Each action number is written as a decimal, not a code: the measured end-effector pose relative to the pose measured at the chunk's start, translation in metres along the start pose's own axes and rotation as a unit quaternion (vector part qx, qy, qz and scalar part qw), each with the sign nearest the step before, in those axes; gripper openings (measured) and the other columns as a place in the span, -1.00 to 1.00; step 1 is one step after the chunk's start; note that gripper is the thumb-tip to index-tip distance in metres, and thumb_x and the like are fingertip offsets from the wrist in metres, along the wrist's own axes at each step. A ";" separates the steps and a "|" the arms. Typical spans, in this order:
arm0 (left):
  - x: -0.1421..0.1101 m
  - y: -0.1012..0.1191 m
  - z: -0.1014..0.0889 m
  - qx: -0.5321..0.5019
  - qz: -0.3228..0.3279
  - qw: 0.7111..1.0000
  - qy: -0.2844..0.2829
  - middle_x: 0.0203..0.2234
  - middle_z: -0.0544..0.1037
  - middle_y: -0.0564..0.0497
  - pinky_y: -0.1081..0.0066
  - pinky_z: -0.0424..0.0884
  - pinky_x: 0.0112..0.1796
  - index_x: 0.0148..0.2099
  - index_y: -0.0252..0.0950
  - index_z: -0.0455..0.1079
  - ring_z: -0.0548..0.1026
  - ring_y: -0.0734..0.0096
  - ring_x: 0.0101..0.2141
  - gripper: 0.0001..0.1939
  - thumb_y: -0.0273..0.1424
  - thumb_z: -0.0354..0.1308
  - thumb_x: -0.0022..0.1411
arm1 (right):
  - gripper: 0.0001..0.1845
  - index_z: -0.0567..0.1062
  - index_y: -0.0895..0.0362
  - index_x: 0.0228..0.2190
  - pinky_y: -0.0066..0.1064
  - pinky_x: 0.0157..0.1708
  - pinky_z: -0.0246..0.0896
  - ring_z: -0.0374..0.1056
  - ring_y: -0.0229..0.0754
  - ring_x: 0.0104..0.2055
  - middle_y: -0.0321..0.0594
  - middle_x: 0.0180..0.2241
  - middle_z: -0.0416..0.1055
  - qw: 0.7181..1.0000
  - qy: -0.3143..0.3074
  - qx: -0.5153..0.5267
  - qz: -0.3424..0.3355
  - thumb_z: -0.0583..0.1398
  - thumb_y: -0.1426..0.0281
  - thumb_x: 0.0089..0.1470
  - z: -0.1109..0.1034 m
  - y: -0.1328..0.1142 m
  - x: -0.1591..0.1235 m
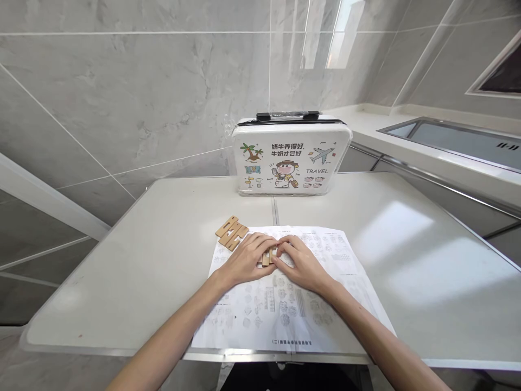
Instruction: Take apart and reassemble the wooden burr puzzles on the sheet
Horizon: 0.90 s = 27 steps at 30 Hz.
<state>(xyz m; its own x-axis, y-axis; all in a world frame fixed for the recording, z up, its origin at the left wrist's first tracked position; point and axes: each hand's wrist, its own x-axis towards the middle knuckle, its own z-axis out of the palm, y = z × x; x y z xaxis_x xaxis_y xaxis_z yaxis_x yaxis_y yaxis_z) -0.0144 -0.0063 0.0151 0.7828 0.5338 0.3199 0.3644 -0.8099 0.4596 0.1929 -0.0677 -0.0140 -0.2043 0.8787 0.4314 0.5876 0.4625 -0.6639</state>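
Observation:
Small flat wooden puzzle pieces [266, 257] with notches are held between my two hands, just above or on the printed sheet [252, 331]. My left hand [246, 262] is closed on them from the left, its fingers covering their upper part. From the right, my right hand [300, 265] curls in, with thumb and bent fingers pinching at their right edge. More notched wooden pieces [231, 234] lie side by side at the sheet's upper left corner, beside my left hand. How the held pieces fit together is mostly hidden by my fingers.
A white folding table [134, 260] with a centre seam carries everything. At its back stands a plastic-wrapped white case [291, 157] with cartoon prints and a black handle. Tiled wall [134, 81] rises behind; a counter with a sink [456, 142] is to the right.

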 end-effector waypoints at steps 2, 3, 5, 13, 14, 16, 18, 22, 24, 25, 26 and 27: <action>0.000 -0.001 -0.005 0.011 0.007 1.000 -0.006 0.07 0.56 -0.10 0.07 0.39 0.14 0.15 -0.14 0.44 0.46 0.07 0.12 -0.66 -0.32 0.23 0.34 | -0.94 0.41 0.01 -0.25 -0.08 0.03 0.35 0.39 0.02 0.01 -0.12 -0.09 0.43 1.000 0.001 0.003 0.008 0.21 0.34 0.32 0.000 0.001 0.000; 0.000 -0.002 -0.008 0.018 0.010 1.000 -0.008 0.07 0.56 -0.10 0.07 0.40 0.14 0.13 -0.14 0.45 0.46 0.07 0.12 -0.67 -0.32 0.23 0.34 | -0.94 0.41 0.01 -0.25 -0.09 0.03 0.35 0.39 0.01 0.00 -0.13 -0.10 0.42 1.000 0.000 0.005 0.012 0.20 0.34 0.33 0.000 0.002 0.000; -0.001 -0.004 -0.014 0.035 0.013 0.999 -0.010 0.07 0.56 -0.08 0.07 0.40 0.13 0.11 -0.13 0.46 0.45 0.06 0.11 -0.65 -0.38 0.23 0.28 | -0.93 0.40 0.01 -0.25 -0.10 0.02 0.35 0.39 0.00 0.00 -0.13 -0.10 0.42 1.000 -0.002 0.005 0.018 0.18 0.34 0.35 -0.001 0.002 0.000; -0.004 -0.016 -0.020 0.092 -0.009 0.996 0.008 -0.04 0.60 -0.07 0.02 0.39 0.10 -0.07 -0.17 0.47 0.46 0.03 0.07 -0.63 -0.58 0.14 0.07 | -0.88 0.40 0.01 -0.27 -0.07 -0.01 0.36 0.39 0.03 -0.02 -0.10 -0.12 0.42 1.000 0.000 0.008 0.030 0.13 0.32 0.38 -0.002 0.002 0.001; -0.004 -0.017 -0.020 0.097 -0.011 0.995 0.013 -0.05 0.60 -0.07 0.02 0.38 0.10 -0.09 -0.17 0.47 0.46 0.03 0.07 -0.64 -0.59 0.13 0.07 | -0.88 0.40 0.01 -0.27 -0.07 0.00 0.36 0.39 0.03 -0.01 -0.10 -0.12 0.42 1.000 -0.001 0.009 0.030 0.13 0.32 0.38 -0.002 0.002 0.002; -0.003 -0.016 -0.020 0.104 -0.011 0.994 0.023 -0.05 0.60 -0.06 0.02 0.37 0.11 -0.08 -0.18 0.47 0.46 0.05 0.07 -0.64 -0.60 0.13 0.09 | -0.88 0.40 0.02 -0.27 -0.07 0.01 0.35 0.39 0.03 -0.01 -0.10 -0.12 0.41 1.000 -0.001 0.010 0.029 0.13 0.33 0.38 -0.002 0.002 0.002; -0.002 -0.014 -0.019 0.106 -0.008 0.994 0.039 -0.05 0.60 -0.06 0.03 0.37 0.10 -0.03 -0.18 0.45 0.46 0.05 0.06 -0.64 -0.58 0.14 0.13 | -0.88 0.40 0.02 -0.27 -0.08 0.00 0.36 0.39 0.02 -0.03 -0.11 -0.13 0.42 1.000 0.001 0.010 0.028 0.14 0.33 0.38 -0.002 0.002 0.002; 0.000 -0.004 -0.012 0.107 0.011 0.991 0.081 -0.13 0.62 -0.07 0.10 0.42 0.00 -0.03 -0.21 0.43 0.52 0.09 -0.04 -0.77 -0.47 0.17 0.25 | -0.89 0.40 0.02 -0.27 -0.09 -0.02 0.36 0.39 0.01 -0.03 -0.12 -0.13 0.42 1.000 0.004 0.006 0.022 0.14 0.34 0.37 -0.001 0.005 0.001; -0.001 0.003 -0.004 0.098 0.036 0.992 0.075 -0.23 0.62 -0.04 0.19 0.46 -0.11 -0.08 -0.22 0.43 0.56 0.18 -0.17 -0.84 -0.45 0.14 0.30 | -0.91 0.41 0.02 -0.26 -0.09 -0.03 0.36 0.39 0.01 -0.04 -0.11 -0.13 0.42 1.000 0.004 0.004 0.017 0.14 0.38 0.36 -0.001 0.006 0.001; -0.002 0.006 0.001 0.087 0.052 0.993 0.061 -0.28 0.62 -0.02 0.25 0.46 -0.19 -0.08 -0.22 0.42 0.57 0.23 -0.24 -0.86 -0.45 0.12 0.31 | -0.91 0.41 0.02 -0.26 -0.10 -0.04 0.36 0.39 0.01 -0.04 -0.11 -0.13 0.42 1.000 0.002 0.003 0.017 0.14 0.40 0.35 0.000 0.007 0.001; -0.003 0.010 0.006 0.076 0.068 0.994 0.046 -0.34 0.61 0.00 0.30 0.46 -0.27 -0.07 -0.22 0.42 0.58 0.28 -0.32 -0.85 -0.44 0.11 0.32 | -0.91 0.40 0.02 -0.26 -0.10 -0.04 0.36 0.39 0.01 -0.05 -0.11 -0.13 0.42 1.000 0.001 0.003 0.018 0.13 0.42 0.34 0.000 0.007 0.001; -0.004 0.013 0.012 0.066 0.079 0.994 0.029 -0.39 0.59 0.04 0.35 0.43 -0.35 -0.05 -0.22 0.41 0.57 0.33 -0.39 -0.84 -0.43 0.10 0.32 | -0.90 0.40 0.02 -0.27 -0.10 -0.04 0.37 0.39 0.00 -0.05 -0.11 -0.13 0.42 1.000 -0.001 0.004 0.022 0.13 0.43 0.34 0.000 0.007 0.001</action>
<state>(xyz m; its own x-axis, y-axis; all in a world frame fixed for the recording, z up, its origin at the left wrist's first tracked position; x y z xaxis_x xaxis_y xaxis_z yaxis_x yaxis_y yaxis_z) -0.0068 -0.0219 0.0103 0.8063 0.4067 0.4294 0.3042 -0.9078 0.2885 0.1970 -0.0635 -0.0184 -0.1803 0.8981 0.4011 0.5897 0.4251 -0.6867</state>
